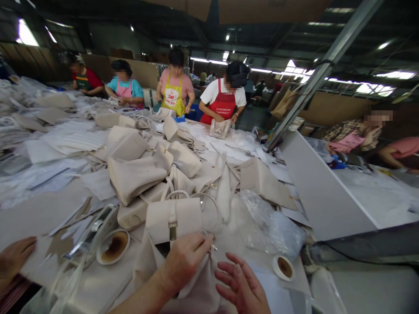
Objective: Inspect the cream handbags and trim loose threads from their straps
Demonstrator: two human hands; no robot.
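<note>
In front of me stands a beige handbag (153, 224) with a flap, a top handle and a gold-coloured clasp (173, 230). My left hand (187, 261) lies across its front, fingers closed on the upper right edge, near small metal fittings (213, 244). What exactly the fingertips pinch is partly hidden. To the right of the bag my right hand (241, 285) is raised, palm inward and fingers apart, holding nothing. Behind the handbag lies a heap of similar beige bags (137, 172).
A co-worker's hand (16, 259) rests at the left edge. White round dishes with brown stains (114, 247) (283, 267) flank the bag. Clear plastic (271, 222) lies right, beside a white partition (324, 187). A co-worker in a red apron (224, 104) works across the table.
</note>
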